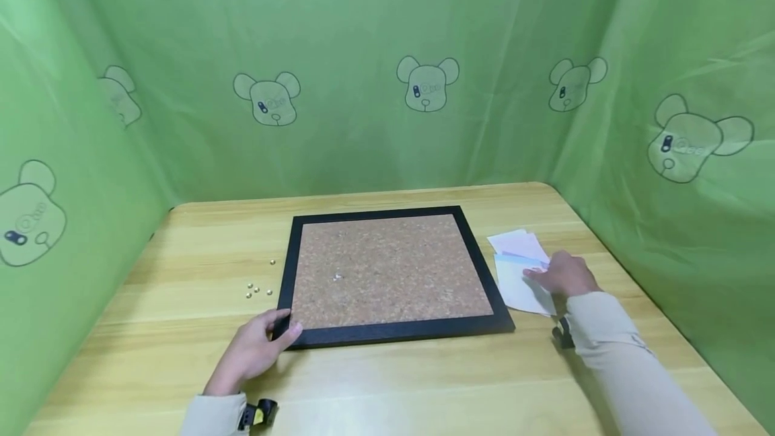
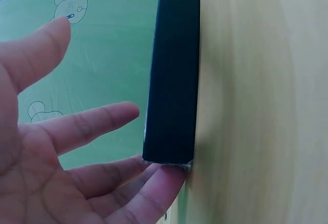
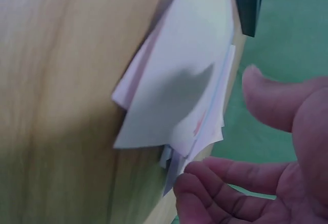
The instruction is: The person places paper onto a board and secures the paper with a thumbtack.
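A cork board (image 1: 399,268) with a black frame (image 2: 174,70) lies flat on the table. My left hand (image 1: 254,352) is at its near left corner; in the left wrist view, its lower fingers (image 2: 164,188) touch the frame's end while the thumb and index finger stand apart. Several loose paper sheets (image 1: 522,282), pale pink, white and blue-edged, overlap to the right of the board. My right hand (image 1: 566,274) is over their right edge. In the right wrist view its fingers (image 3: 197,188) are bent beside the sheets (image 3: 179,65), with the thumb apart.
Several small round gold pieces (image 1: 257,290) lie on the table (image 1: 200,308) left of the board. A small shiny bit (image 1: 338,277) sits on the cork. Green curtains (image 1: 363,140) with bear-head drawings surround the table's back and sides.
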Available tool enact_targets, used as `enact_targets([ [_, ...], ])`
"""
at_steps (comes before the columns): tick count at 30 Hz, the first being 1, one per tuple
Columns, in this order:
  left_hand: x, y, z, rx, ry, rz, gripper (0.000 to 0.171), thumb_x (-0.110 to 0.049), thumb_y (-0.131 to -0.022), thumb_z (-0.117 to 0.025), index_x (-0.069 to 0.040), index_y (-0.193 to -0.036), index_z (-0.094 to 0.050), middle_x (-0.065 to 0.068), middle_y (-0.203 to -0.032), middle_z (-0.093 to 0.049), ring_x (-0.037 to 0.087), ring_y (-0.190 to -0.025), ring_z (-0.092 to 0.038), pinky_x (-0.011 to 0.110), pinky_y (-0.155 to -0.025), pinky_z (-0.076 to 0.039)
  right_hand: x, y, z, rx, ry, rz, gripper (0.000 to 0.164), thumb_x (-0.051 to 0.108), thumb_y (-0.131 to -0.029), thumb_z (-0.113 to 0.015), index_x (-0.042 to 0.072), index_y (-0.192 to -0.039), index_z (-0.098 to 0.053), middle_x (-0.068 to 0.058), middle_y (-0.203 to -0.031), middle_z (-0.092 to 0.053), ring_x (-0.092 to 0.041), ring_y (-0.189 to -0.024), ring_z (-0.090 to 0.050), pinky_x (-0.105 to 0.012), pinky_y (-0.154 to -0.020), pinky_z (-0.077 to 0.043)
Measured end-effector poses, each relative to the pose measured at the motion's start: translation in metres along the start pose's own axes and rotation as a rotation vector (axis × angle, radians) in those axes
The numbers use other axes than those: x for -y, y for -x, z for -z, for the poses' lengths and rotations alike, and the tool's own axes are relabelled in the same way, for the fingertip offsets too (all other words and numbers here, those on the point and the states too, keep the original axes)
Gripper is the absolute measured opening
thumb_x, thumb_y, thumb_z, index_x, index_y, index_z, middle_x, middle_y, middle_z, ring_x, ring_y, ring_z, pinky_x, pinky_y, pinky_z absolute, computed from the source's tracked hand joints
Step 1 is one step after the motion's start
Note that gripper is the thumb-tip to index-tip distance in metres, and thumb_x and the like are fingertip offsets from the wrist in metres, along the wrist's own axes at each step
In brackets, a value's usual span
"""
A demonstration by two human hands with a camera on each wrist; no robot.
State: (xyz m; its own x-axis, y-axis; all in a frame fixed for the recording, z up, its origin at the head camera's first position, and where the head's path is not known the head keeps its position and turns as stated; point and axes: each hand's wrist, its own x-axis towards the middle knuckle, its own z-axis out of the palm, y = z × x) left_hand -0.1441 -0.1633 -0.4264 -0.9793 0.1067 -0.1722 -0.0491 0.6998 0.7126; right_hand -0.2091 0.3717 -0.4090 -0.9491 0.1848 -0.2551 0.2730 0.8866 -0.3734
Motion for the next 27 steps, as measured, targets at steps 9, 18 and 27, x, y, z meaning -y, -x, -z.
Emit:
enact_targets([
  [9,0.0023,-0.0004,-0.0006,-0.001,-0.012,-0.018,0.059,-0.044,-0.094,-0.061,-0.003,-0.136,-0.053,0.03,-0.138,-0.046,0.049,-0.128,-0.041,0.062,-0.102,-0.035,-0.0008,-0.0041,-0.0024,0.037,0.074,0.009,0.064,0.048,-0.083,-0.072,-0.011,-0.091,-0.05,-0.022,-0.08,-0.055,-0.033,-0.073,-0.054,-0.039,-0.06,-0.049],
  [18,0.0018,-0.0015,-0.0029,-0.026,-0.025,-0.039,0.056,-0.041,-0.094,-0.063,-0.003,-0.134,-0.056,0.031,-0.13,-0.053,0.047,-0.12,-0.049,0.06,-0.098,-0.04,-0.005,-0.0064,-0.0028,0.009,0.121,0.04,0.05,0.037,-0.082,-0.075,-0.008,-0.084,-0.055,-0.018,-0.075,-0.056,-0.03,-0.068,-0.053,-0.04,-0.06,-0.048],
  [27,0.003,-0.001,-0.0023,-0.031,-0.021,-0.039,0.055,-0.04,-0.094,-0.063,-0.003,-0.134,-0.055,0.031,-0.133,-0.05,0.049,-0.123,-0.047,0.062,-0.1,-0.038,-0.004,-0.0059,-0.0049,-0.02,0.094,0.05,0.043,0.031,-0.084,-0.073,-0.008,-0.083,-0.056,-0.018,-0.074,-0.057,-0.03,-0.067,-0.054,-0.04,-0.059,-0.048],
])
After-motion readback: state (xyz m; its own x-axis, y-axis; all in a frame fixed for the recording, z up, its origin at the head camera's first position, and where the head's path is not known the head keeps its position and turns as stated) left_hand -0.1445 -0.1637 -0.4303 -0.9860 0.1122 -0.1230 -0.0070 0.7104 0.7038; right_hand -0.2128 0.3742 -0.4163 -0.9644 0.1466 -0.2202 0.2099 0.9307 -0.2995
